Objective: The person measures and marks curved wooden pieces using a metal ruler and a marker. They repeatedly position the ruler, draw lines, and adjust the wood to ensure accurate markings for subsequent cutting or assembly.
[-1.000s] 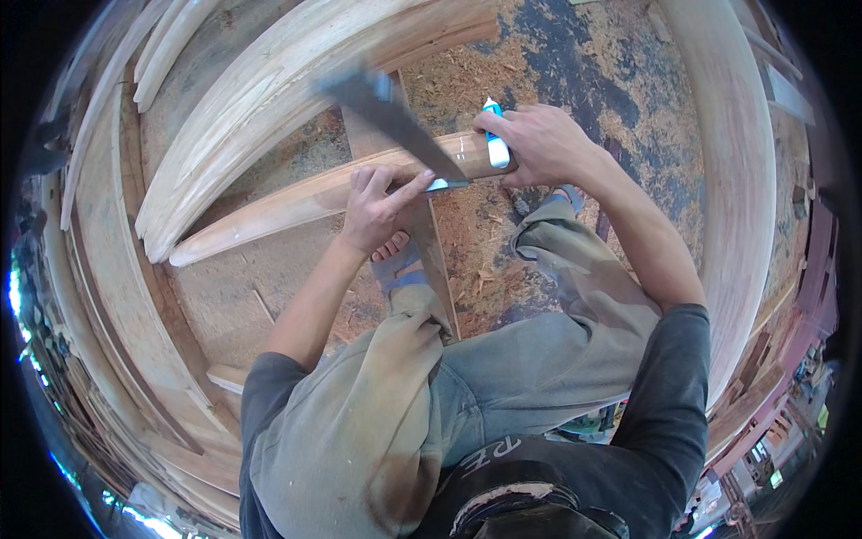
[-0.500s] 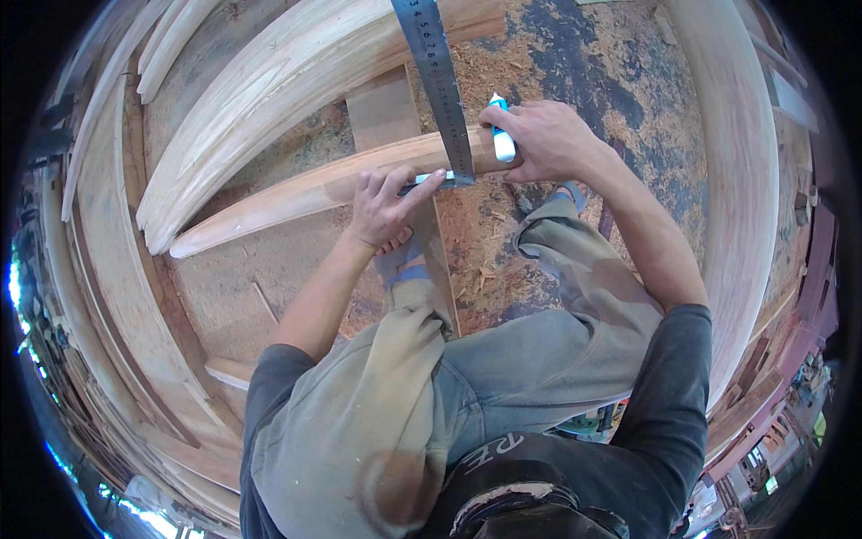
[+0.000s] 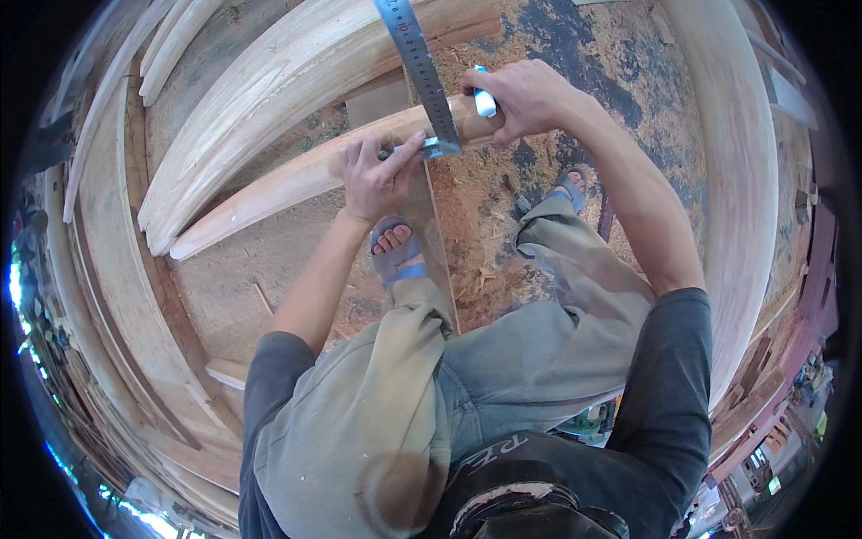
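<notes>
A curved, pale wooden piece [image 3: 278,187] lies slantwise in front of me, its far tip at the left. My left hand [image 3: 370,176] is closed at its near edge, thumb and fingers pinching the head of a steel combination square [image 3: 420,72]. The ruled blade crosses the wood and points away from me. At the right end of the piece, my right hand [image 3: 530,97] is closed round a small blue-and-white bottle [image 3: 486,103], with its fingers also against the wood. Part of the bottle is hidden by the hand.
Larger curved timbers [image 3: 260,99] lie beyond at the left. A long, thick curved timber [image 3: 741,180] stands along the right. Wood shavings [image 3: 485,269] cover the floor round my sandalled feet [image 3: 395,247]. A small wood offcut [image 3: 226,372] lies at the left.
Both hands have moved away from me and slightly left, carrying the square, the bottle and the right end of the wooden piece. The piece's left tip stays put.
</notes>
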Tool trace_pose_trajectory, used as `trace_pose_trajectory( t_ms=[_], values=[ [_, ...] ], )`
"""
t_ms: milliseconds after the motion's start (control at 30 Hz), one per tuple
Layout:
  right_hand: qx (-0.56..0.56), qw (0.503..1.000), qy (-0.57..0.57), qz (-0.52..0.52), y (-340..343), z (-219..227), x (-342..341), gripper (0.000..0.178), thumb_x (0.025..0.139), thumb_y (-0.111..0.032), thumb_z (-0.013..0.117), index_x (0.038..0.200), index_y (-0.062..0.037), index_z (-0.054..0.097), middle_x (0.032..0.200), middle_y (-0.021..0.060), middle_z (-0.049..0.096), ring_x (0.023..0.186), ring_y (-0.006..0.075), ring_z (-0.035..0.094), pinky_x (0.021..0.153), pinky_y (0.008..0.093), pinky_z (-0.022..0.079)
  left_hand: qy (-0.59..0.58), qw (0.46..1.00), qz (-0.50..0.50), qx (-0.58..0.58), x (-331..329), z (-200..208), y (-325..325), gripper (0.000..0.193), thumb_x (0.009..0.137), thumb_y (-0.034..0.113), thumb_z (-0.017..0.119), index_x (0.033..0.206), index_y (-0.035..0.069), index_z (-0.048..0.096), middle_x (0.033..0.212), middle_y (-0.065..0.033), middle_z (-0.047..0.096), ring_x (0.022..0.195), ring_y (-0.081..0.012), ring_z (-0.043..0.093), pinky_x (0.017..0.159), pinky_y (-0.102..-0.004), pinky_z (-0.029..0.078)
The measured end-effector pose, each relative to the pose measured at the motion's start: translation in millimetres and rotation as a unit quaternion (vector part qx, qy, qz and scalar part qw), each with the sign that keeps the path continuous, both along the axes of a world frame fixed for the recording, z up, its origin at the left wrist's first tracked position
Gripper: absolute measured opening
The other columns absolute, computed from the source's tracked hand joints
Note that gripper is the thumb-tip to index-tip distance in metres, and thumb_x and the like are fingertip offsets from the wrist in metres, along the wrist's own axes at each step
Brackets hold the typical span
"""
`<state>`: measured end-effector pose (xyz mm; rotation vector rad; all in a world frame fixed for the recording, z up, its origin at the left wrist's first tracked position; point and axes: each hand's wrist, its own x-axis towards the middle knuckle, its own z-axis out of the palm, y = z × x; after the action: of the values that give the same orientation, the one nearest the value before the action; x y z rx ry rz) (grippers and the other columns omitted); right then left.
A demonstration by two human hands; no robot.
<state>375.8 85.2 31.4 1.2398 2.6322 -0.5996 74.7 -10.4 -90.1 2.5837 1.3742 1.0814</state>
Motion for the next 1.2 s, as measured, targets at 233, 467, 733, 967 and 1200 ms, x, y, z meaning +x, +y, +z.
trace_pose_trajectory(
  t_ms=[233,467,733,967,1200],
  values=[
    [0.094,0.994,0.056,-0.014,20.1,-25.3,-0.6,0.064,0.08,-0.045,0.096,0.129,-0.0147,0.068,0.096,0.0097,0.081,0.09,0.033,0.08,0.077,0.0455,0.062,0.001,0.999,0.031,0.015,-8.8,-14.8,28.2,0.043,0.09,0.028,0.088,0.132,0.038,0.083,0.1,0.0055,0.064,0.09,-0.0195,0.056,0.086,-0.0389,0.041],
    [0.227,0.947,0.212,-0.087,14.0,-48.7,24.1,0.057,0.083,-0.038,0.09,0.128,-0.0109,0.066,0.108,0.0175,0.077,0.105,0.0388,0.075,0.09,0.0516,0.058,-0.017,0.999,0.042,0.02,-13.2,-16.9,46.4,0.035,0.09,0.023,0.09,0.124,0.03,0.087,0.094,0.0013,0.063,0.092,-0.0206,0.059,0.089,-0.0397,0.043],
    [0.366,0.86,0.342,-0.098,-26.9,-41.7,24.4,0.051,0.089,-0.022,0.084,0.136,-0.0088,0.069,0.115,0.0191,0.078,0.11,0.0382,0.075,0.095,0.0504,0.058,-0.019,0.999,0.009,0.036,-16.1,-8.8,56.4,0.03,0.089,0.02,0.09,0.119,0.025,0.088,0.091,0.0015,0.065,0.084,-0.0201,0.06,0.079,-0.0384,0.046],
    [0.24,0.855,0.45,-0.097,-35.9,-44.7,-11.0,0.048,0.093,-0.027,0.09,0.133,-0.0091,0.072,0.109,0.0132,0.08,0.097,0.029,0.079,0.082,0.0396,0.061,0.015,1.0,0.005,0.011,-17.7,1.7,55.5,0.025,0.09,0.022,0.089,0.114,0.025,0.088,0.1,0.0006,0.072,0.092,-0.0226,0.067,0.081,-0.0381,0.053],
    [0.169,0.887,0.396,-0.168,-43.3,-46.4,-30.7,0.022,0.101,-0.023,0.083,0.117,-0.0092,0.079,0.1,0.0103,0.081,0.082,0.0252,0.079,0.07,0.0346,0.06,-0.006,0.999,0.031,0.021,-12.1,6.8,53.7,0.017,0.09,0.027,0.087,0.107,0.026,0.088,0.097,0.0033,0.073,0.092,-0.0223,0.069,0.08,-0.04,0.052]
  ],
)
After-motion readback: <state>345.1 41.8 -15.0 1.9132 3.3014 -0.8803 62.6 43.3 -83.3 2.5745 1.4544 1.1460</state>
